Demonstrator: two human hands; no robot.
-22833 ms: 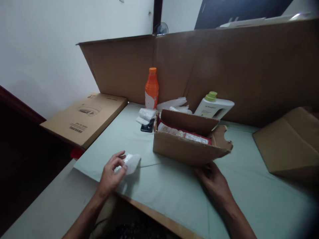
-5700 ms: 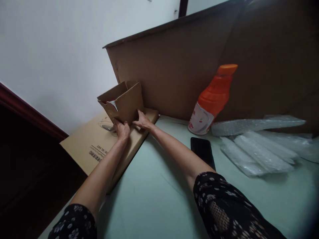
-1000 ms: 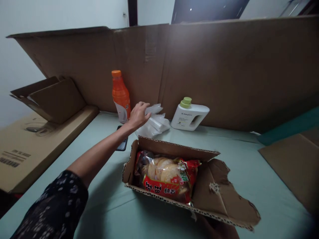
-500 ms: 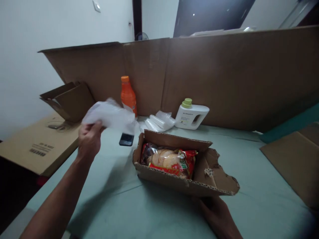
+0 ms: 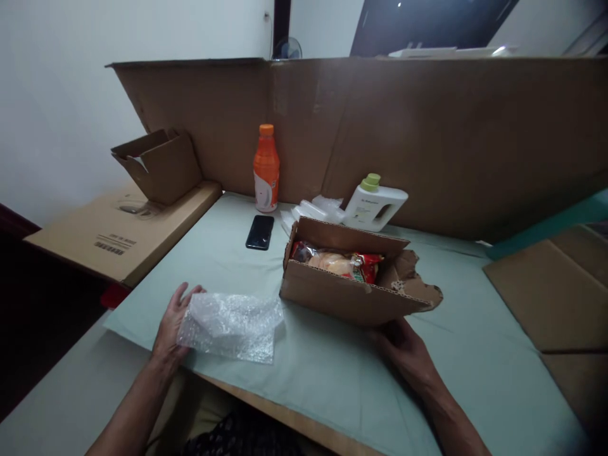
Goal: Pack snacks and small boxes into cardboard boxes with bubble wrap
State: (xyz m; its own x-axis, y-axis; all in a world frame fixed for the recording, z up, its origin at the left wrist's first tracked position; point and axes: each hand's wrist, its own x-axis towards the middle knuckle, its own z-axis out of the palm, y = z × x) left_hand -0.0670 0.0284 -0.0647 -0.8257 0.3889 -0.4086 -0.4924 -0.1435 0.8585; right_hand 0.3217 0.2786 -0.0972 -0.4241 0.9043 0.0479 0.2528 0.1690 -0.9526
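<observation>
Bubble wrap near left part of table's near edge, left hand grasping its left end; open cardboard box mid-table, snack bag inside; right hand at bottom of box's near side, fingers partly hidden, can't tell if clenched; phone left of box, orange bottle upright by far edge, white jug behind box

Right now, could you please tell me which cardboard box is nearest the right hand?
The torn-edged box holding the red-and-clear bag: the right hand is at its lower front edge, while the other boxes are farther away.
</observation>
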